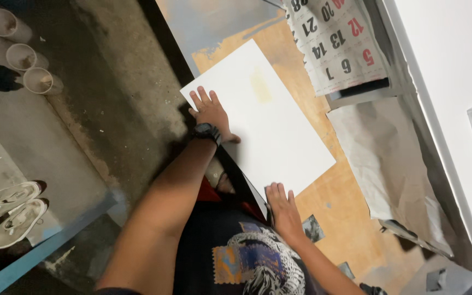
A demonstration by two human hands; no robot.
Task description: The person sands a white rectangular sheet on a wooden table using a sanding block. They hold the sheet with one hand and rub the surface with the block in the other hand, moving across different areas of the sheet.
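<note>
A large white rectangular sheet (269, 120) lies on an orange-brown worktop (345, 218). A faint yellowish smudge marks the sheet near its upper middle. My left hand (210, 112), with a dark watch on its wrist, rests flat on the sheet's left edge, fingers spread. My right hand (282, 205) lies palm down at the sheet's lower corner, its fingertips on the white surface. Neither hand is closed around anything. My dark printed shirt fills the bottom of the view.
A wall calendar (337, 41) hangs over the worktop's far end. Crumpled grey-white paper (383, 158) lies right of the sheet, beside a white panel (454, 82). Three paper cups (23, 57) and a pair of pale sandals (9, 210) stand on the concrete floor at left.
</note>
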